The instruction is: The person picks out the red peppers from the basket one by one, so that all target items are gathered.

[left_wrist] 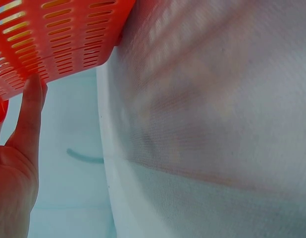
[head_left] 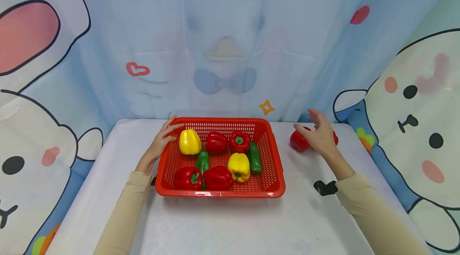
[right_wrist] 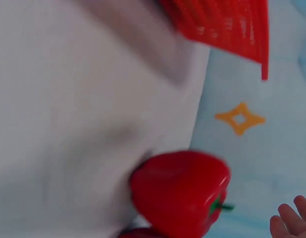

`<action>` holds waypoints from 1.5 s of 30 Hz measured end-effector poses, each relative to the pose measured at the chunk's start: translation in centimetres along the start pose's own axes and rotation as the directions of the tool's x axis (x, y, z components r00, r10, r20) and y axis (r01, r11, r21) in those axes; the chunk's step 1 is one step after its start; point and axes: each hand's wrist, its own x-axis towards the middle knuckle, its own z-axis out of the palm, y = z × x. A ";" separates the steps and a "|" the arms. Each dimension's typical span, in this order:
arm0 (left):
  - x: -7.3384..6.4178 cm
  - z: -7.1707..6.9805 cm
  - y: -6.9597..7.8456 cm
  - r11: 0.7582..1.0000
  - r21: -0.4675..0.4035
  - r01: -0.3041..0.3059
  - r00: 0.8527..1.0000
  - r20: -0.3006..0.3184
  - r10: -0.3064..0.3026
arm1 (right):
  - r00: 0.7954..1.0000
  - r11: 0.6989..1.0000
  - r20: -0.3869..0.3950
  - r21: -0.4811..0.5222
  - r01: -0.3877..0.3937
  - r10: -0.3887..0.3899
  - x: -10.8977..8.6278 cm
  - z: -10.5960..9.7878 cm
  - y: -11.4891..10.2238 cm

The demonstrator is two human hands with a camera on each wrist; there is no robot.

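Clock referred to the head view: hub at the middle of the red basket (head_left: 220, 194), 12 at the far edge of the table (head_left: 223, 223).

Your left grip (head_left: 156, 147) is at 9, fingers extended and touching the basket's rim and outer mesh, not clasped round it. Your right grip (head_left: 321, 135) is a little before 3, well outside the basket, thumb and fingers spread apart with nothing held. Beneath it on the table lie a near red pepper (head_left: 299, 140) and a far red pepper (head_left: 336, 138), the latter mostly hidden by your hand; whether your thumb touches the near one cannot be told.

Basket contents, about the same hub: yellow pepper (head_left: 190, 142) at 10, red pepper at 12 (head_left: 217, 142), red pepper at 2 (head_left: 239, 142), long green vegetable (head_left: 254, 158) at 3, second yellow pepper (head_left: 238, 165) at 4, red pepper at 6 (head_left: 218, 178), red pepper at 8 (head_left: 185, 178), second green vegetable (head_left: 203, 160) near 9.

Patterned blue curtain (head_left: 151, 27) behind, at 12.
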 end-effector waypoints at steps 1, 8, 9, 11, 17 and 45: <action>0.0 0.0 0.0 1.000 0.000 0.000 1.000 0.000 0.000 | 1.000 1.000 0.010 0.005 0.019 -0.019 0.1 0.5 -0.5; 0.0 -0.1 -0.1 1.000 0.011 -0.008 1.000 0.001 0.008 | 0.990 0.994 0.091 0.056 0.098 -0.103 0.3 4.0 -3.9; 0.0 -0.2 -0.1 1.000 0.010 -0.009 1.000 0.000 0.009 | 0.990 0.993 0.099 0.071 0.097 -0.104 0.3 4.5 -4.4; 0.1 -0.2 -0.1 1.000 0.012 -0.011 1.000 -0.003 0.011 | 0.987 0.991 0.120 0.090 0.099 -0.109 0.2 5.4 -5.3; 0.0 -0.2 -0.2 1.000 0.028 -0.006 1.000 -0.011 0.006 | 0.972 0.992 0.218 0.109 0.071 -0.093 0.1 7.5 -7.5; 0.2 0.0 -0.5 0.999 0.018 -0.045 0.999 -0.017 0.045 | 0.867 0.985 0.484 -0.165 -0.042 0.118 0.0 14.1 -8.0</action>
